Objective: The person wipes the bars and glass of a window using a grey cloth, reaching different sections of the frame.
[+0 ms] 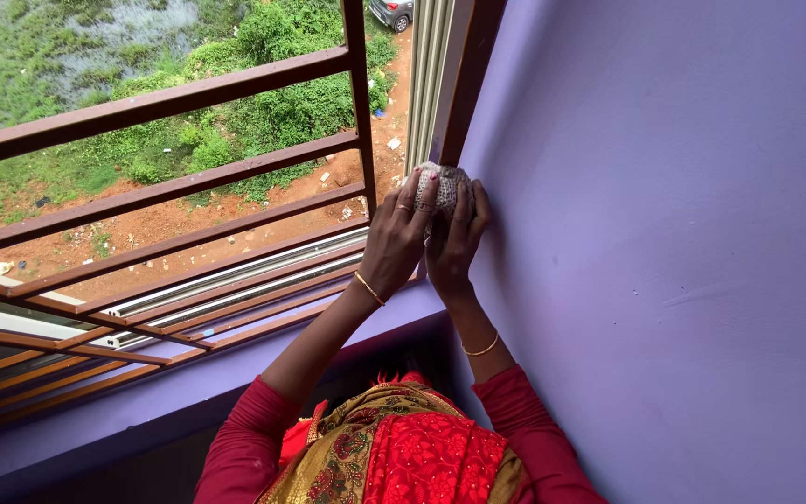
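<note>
A grey, knobbly scrubbing pad (442, 182) sits a little above the middle of the frame, pressed against the purple wall (664, 233) just beside the brown window frame (466, 75). Both hands are cupped on it: the left hand (396, 235) covers it with the fingers closed over the top, and the right hand (456, 241) holds it from below and the side, fingers flat along the wall. It looks like the corner where wall meets frame is being scrubbed; I judge that continuing needs firm pressure and small strokes along this edge. The wall surface is smooth paint with some faint marks. On the left, brown window bars (160, 149) cross the opening, a purple sill (142, 401) lies below, and green bushes and red soil are seen far down outside.
</note>
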